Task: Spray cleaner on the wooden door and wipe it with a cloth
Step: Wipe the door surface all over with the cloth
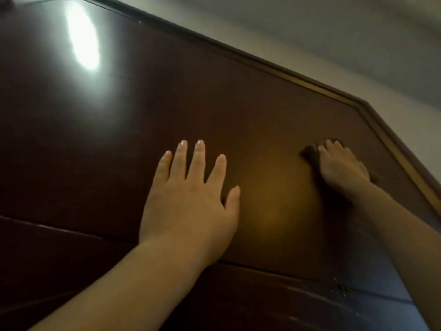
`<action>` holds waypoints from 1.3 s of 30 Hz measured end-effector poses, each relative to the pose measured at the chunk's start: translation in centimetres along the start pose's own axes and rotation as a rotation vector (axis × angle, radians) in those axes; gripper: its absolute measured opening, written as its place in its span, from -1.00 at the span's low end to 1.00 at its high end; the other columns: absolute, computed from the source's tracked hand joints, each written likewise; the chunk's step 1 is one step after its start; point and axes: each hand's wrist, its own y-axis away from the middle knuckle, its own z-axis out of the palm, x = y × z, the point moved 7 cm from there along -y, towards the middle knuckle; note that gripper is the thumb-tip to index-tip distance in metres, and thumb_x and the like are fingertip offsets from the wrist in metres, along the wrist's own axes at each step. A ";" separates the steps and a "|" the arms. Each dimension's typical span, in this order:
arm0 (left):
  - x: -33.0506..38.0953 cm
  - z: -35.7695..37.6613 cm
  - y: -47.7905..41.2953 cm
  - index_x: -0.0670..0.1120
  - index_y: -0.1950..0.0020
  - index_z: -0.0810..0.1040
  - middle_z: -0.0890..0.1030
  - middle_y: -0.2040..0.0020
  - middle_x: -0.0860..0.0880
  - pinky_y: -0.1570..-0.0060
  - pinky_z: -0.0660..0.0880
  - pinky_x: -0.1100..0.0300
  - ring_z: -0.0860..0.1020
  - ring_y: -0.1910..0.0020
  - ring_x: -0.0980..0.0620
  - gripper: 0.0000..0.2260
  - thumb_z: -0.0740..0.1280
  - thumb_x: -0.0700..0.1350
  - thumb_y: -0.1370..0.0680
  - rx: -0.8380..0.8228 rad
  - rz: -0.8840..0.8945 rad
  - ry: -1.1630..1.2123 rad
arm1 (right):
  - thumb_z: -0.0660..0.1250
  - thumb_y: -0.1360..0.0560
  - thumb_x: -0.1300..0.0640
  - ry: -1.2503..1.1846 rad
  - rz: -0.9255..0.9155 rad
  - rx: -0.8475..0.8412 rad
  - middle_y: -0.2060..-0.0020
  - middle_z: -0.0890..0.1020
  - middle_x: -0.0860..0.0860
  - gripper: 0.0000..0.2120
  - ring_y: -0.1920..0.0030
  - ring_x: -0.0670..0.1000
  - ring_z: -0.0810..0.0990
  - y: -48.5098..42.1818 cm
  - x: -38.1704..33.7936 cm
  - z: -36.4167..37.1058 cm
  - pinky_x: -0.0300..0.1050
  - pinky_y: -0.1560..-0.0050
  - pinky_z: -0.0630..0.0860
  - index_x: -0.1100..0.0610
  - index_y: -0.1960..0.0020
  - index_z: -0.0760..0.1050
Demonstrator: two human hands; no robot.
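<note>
View tilts up at the wooden door (119, 139); dark, glossy, fills most of the frame; its long axis runs up and away from the camera, its top edge slants from upper left down to the right, where it meets the right-hand side edge at the corner.
Left hand (191, 206): palm flat on the door, fingers straight and spread, holding nothing; sits about mid-panel.
Right hand (341, 168): up near the door's top right corner, fingers laid fairly straight over a dark cloth (310, 152), pressing it to the wood; not wrapped round it as far as the blur allows.
Cloth: bunched, pinned between palm and door; pokes out past the fingertips and again by the wrist, so its long axis runs upper left to lower right under the hand.
Door frame (298, 80) borders the top and right edges; pale wall (310, 32) beyond it; bright glare patch (83, 39) upper left; panel seam (47, 225) crosses below the hands; small screws (341, 289) lower right.
</note>
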 end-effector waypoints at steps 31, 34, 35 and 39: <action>-0.3 2.8 -0.2 -0.09 -0.41 0.35 0.27 -0.45 -0.25 -0.32 0.16 -0.26 0.22 -0.40 -0.33 -0.47 -0.07 0.14 -0.56 0.082 0.217 -0.042 | -0.15 -0.62 -0.12 0.006 -0.036 0.010 -0.53 -0.09 -0.06 -0.47 -0.51 -0.02 -0.14 10.2 0.3 0.5 0.05 -0.46 -0.16 0.02 -0.53 -0.10; 2.0 3.7 -1.7 0.23 -0.48 0.07 -0.09 -0.55 0.01 -0.43 -0.09 -0.17 -0.07 -0.49 -0.26 -0.44 -0.28 0.32 -0.52 0.021 0.199 0.078 | -0.16 -0.61 -0.14 -0.032 -0.146 -0.043 -0.52 -0.15 -0.07 -0.46 -0.50 -0.04 -0.22 11.5 -1.9 0.9 0.04 -0.47 -0.24 0.01 -0.53 -0.15; 3.8 3.5 -2.3 0.25 -0.48 -0.01 -0.09 -0.55 -0.03 -0.43 -0.15 -0.11 -0.08 -0.49 -0.27 -0.43 -0.37 0.31 -0.50 -0.046 0.235 0.015 | -0.17 -0.61 -0.15 -0.054 -0.167 -0.067 -0.52 -0.17 -0.07 -0.46 -0.49 -0.05 -0.25 11.7 -2.1 0.9 0.04 -0.46 -0.27 0.00 -0.53 -0.16; 8.7 3.8 -3.7 0.13 -0.47 -0.25 -0.25 -0.51 -0.14 -0.43 -0.13 -0.13 -0.17 -0.47 -0.33 -0.48 -0.33 0.23 -0.53 -0.070 0.218 -0.070 | -0.16 -0.61 -0.17 -0.094 -0.277 -0.118 -0.51 -0.21 -0.10 -0.46 -0.48 -0.09 -0.30 11.7 -1.7 0.8 0.00 -0.45 -0.32 -0.04 -0.52 -0.19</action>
